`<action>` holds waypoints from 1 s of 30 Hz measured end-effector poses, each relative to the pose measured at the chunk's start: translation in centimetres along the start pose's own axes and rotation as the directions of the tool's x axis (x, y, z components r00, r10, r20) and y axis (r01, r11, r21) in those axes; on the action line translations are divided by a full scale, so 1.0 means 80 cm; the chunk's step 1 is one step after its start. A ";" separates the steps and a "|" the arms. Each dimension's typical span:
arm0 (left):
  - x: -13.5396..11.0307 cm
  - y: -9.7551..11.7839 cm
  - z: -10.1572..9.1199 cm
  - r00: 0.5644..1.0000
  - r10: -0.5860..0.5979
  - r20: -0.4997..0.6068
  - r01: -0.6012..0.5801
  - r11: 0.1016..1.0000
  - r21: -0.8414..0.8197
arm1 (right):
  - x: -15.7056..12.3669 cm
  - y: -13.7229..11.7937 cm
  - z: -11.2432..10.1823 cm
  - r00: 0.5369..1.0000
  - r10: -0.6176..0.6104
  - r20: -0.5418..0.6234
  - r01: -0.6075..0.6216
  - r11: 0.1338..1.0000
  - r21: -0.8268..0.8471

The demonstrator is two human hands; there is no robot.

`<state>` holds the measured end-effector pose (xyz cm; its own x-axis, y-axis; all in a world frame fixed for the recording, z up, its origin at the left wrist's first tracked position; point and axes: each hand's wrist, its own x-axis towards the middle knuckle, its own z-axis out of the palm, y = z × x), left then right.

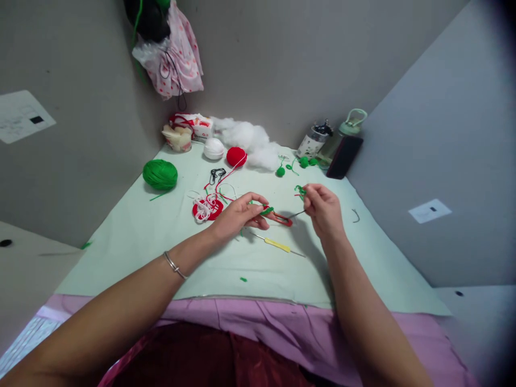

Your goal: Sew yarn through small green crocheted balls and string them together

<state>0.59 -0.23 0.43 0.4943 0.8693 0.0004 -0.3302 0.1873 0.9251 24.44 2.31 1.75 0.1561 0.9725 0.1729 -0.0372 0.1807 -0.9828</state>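
My left hand (243, 211) is closed at the middle of the table, its fingers pinching a small green and red yarn piece (266, 210). Across from it, my right hand (323, 208) is closed in a pinch on a curly length of green yarn (300, 190). Between the two hands are orange-handled scissors (283, 219); their dark blades point toward my right hand, and part of them is hidden. Nearer to me lies a crochet hook (277, 245) with a yellow grip. Left of my left hand is a red yarn coil (218, 207) with white yarn tangled on it.
A green yarn ball (160, 174) sits at the left. Toward the back are a white ball (213, 149), a red ball (236, 157) and fluffy white stuffing (245, 137). A phone (345, 156) leans against a bottle (351, 122). Grey partitions (282, 64) enclose the table.
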 end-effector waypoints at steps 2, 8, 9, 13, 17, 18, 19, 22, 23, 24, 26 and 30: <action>0.001 -0.002 -0.002 1.000 -0.006 -0.026 0.006 1.000 -0.006 | -0.018 -0.008 0.016 0.980 0.001 0.201 0.011 0.998 -0.060; 0.004 -0.009 -0.004 0.998 -0.034 0.044 0.036 0.999 -0.028 | -0.052 -0.015 0.043 0.888 0.003 0.459 0.126 0.960 -0.248; 0.004 -0.011 -0.004 0.997 -0.048 0.058 0.049 0.998 -0.029 | -0.053 -0.014 0.045 0.892 -0.003 0.452 0.133 0.958 -0.256; 0.004 -0.014 -0.002 0.999 -0.050 0.002 0.050 0.998 0.048 | -0.050 -0.008 0.050 0.927 0.037 0.374 0.047 0.976 -0.213; 0.003 -0.013 0.000 0.996 0.047 -0.079 -0.034 0.986 0.163 | -0.048 -0.005 0.052 0.939 0.132 0.318 -0.092 0.986 -0.138; 0.003 -0.012 0.000 0.995 0.053 -0.086 -0.039 0.986 0.159 | -0.048 -0.004 0.052 0.935 0.148 0.323 -0.110 0.985 -0.132; 0.003 -0.012 0.000 0.994 0.049 -0.095 -0.036 0.989 0.140 | -0.048 -0.005 0.052 0.931 0.156 0.331 -0.119 0.984 -0.129; 0.005 -0.010 -0.002 0.992 0.010 -0.127 -0.004 0.999 0.050 | -0.048 -0.006 0.051 0.941 0.117 0.316 -0.076 0.987 -0.139; 0.006 -0.010 -0.002 0.990 0.004 -0.138 0.000 1.000 0.025 | -0.048 -0.007 0.049 0.953 0.085 0.289 -0.040 0.987 -0.156; 0.007 -0.010 -0.003 0.989 0.001 -0.147 0.000 1.000 0.008 | -0.047 -0.008 0.047 0.966 0.036 0.256 0.012 0.983 -0.182; 0.008 -0.010 -0.004 0.988 -0.004 -0.154 0.002 1.000 -0.012 | -0.047 -0.010 0.042 0.976 -0.101 0.194 0.151 0.953 -0.264; 0.008 -0.010 -0.004 0.988 -0.015 -0.152 0.013 1.000 -0.013 | -0.049 -0.014 0.035 0.917 -0.331 0.224 0.398 0.811 -0.429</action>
<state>0.92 0.28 -0.41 0.3709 0.9259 -0.0712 -0.3340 0.2046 0.9201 21.10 -1.26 2.34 -0.0660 0.8647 0.4979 0.4551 0.4702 -0.7562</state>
